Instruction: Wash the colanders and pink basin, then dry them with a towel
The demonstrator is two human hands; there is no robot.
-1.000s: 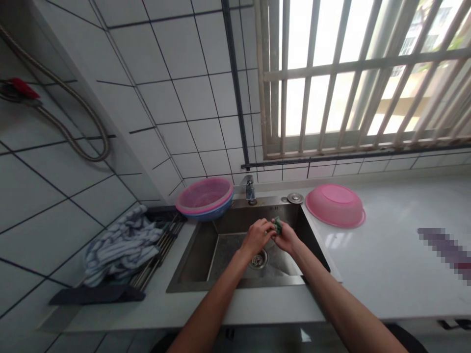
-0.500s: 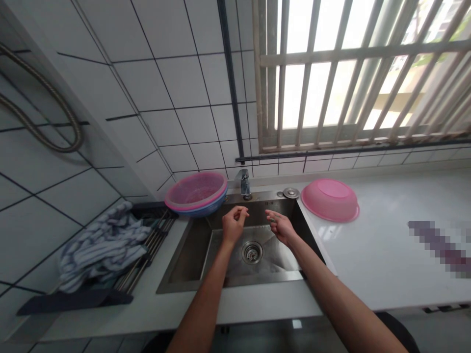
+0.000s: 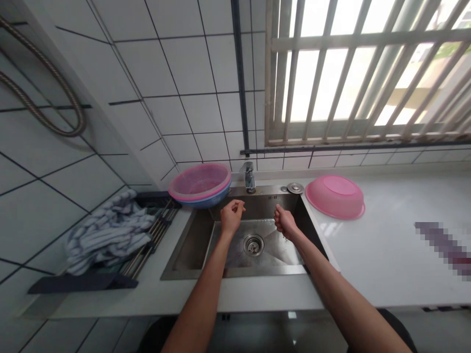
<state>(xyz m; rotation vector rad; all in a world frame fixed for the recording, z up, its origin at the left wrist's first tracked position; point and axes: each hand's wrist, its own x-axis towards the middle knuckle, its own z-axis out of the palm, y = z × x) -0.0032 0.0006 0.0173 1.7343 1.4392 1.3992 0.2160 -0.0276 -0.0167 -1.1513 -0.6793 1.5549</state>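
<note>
My left hand [image 3: 232, 214] hangs above the left-middle of the steel sink [image 3: 184, 267], its fingers bent and pinched together. Whatever those fingertips hold, if anything, is too small to make out. To the right, my right hand [image 3: 285, 223] is closed in a loose fist over the basin, and the inside of it is hidden. A gap separates the two hands, and neither touches the sink. Small specks show just below my right fist. The drain [image 3: 253, 244] sits in the sink floor between my forearms. Behind the hands stands the chrome faucet [image 3: 249, 177].
Stacked pink and blue basins [image 3: 200, 182] rest at the sink's back left corner. An upside-down pink basin [image 3: 335, 197] and a metal drain cover [image 3: 295, 188] lie right of the faucet. A striped cloth [image 3: 110, 233] lies on a rack [image 3: 160, 238] at left. A barred window [image 3: 353, 73] is behind.
My right hand has gone from partly open fingers to a closed fist and moved slightly right, away from the left hand. My left hand stays pinched. The camera view has shifted slightly.
</note>
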